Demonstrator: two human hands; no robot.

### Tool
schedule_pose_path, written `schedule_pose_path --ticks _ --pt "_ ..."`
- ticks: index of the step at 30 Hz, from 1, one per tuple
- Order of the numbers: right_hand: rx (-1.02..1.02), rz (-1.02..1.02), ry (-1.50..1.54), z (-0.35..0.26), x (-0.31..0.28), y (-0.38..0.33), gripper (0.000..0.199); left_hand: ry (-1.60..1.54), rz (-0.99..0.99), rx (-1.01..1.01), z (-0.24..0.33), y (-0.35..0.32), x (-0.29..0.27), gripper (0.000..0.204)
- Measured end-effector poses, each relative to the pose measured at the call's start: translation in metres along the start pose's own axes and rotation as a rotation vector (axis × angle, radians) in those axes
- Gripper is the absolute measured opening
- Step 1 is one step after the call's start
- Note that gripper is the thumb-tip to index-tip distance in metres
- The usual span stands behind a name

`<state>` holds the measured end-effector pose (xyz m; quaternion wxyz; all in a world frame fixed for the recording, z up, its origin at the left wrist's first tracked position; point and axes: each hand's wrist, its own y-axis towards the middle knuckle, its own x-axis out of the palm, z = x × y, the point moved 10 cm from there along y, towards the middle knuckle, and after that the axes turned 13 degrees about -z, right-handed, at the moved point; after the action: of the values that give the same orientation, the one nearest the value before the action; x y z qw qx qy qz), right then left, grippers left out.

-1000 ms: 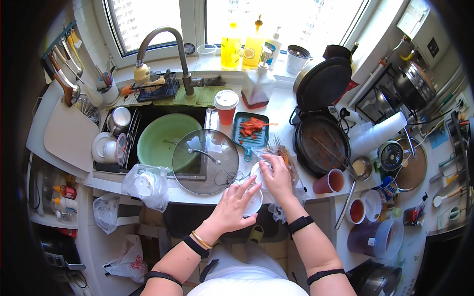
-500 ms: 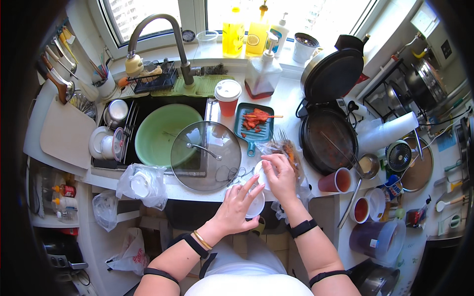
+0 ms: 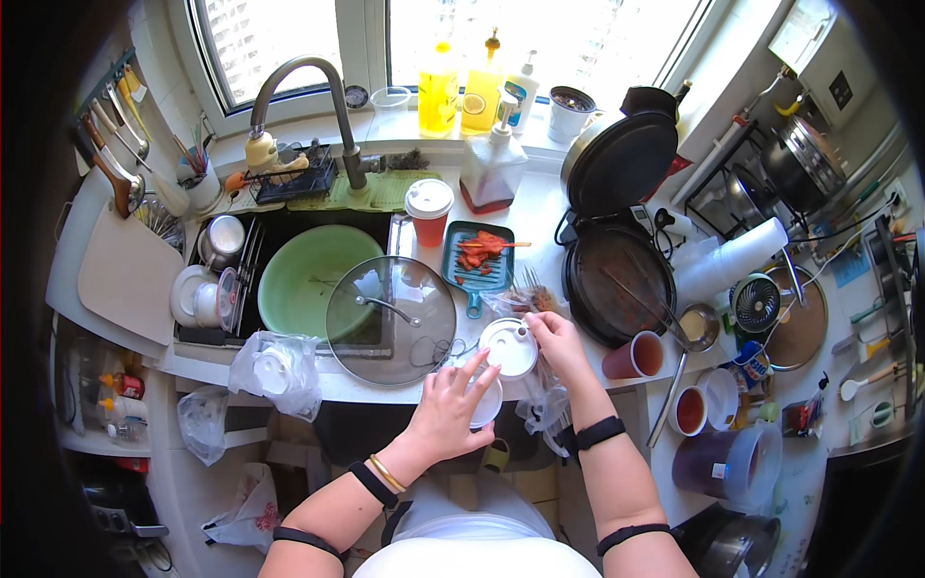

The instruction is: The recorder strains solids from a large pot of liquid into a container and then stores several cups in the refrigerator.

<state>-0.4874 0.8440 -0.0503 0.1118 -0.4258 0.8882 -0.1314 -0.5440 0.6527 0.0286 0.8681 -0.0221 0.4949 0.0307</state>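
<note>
We record, centre to lower centre of the frame: one right hand (image 3: 556,344), pinching a round white plastic lid (image 3: 506,354) by its edge; one left hand (image 3: 446,412), fingers spread about a round white cup (image 3: 488,405), grip we cannot tell; one clear-glass pan lid (image 3: 381,342), left of both.

Bright window (image 3: 520,53) glare, curved edges, black corners

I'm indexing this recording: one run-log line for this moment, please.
left hand: spread at white round cup | right hand: holding white round plastic lid | nearby: teal square ridged pan
</note>
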Motion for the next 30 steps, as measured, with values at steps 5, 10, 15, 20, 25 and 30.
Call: schedule_pose_path --ticks 5,10,15,20,25,30 --pt "-0.061 -0.017 0.075 -0.012 0.005 0.004 0.016 0.042 0.013 -0.018 0.004 -0.001 0.0 0.083" --pt "-0.085 -0.078 0.059 -0.028 0.012 -0.001 0.015 0.033 -0.002 -0.044 0.003 -0.003 0.001 0.082" --pt "-0.138 -0.01 -0.077 -0.023 0.006 -0.004 0.016 0.033 0.0 -0.046 0.004 -0.002 0.002 0.082" --pt "-0.149 -0.008 -0.037 -0.021 0.007 -0.005 0.016 0.06 0.028 -0.036 0.004 -0.003 0.002 0.084" --pt "-0.173 -0.034 -0.031 -0.016 0.009 -0.003 0.015 0.063 0.02 -0.033 0.006 -0.002 0.002 0.085" --pt "-0.143 -0.086 -0.237 -0.014 0.015 -0.001 0.022 0.04 -0.002 -0.04 0.004 -0.003 0.004 0.084"
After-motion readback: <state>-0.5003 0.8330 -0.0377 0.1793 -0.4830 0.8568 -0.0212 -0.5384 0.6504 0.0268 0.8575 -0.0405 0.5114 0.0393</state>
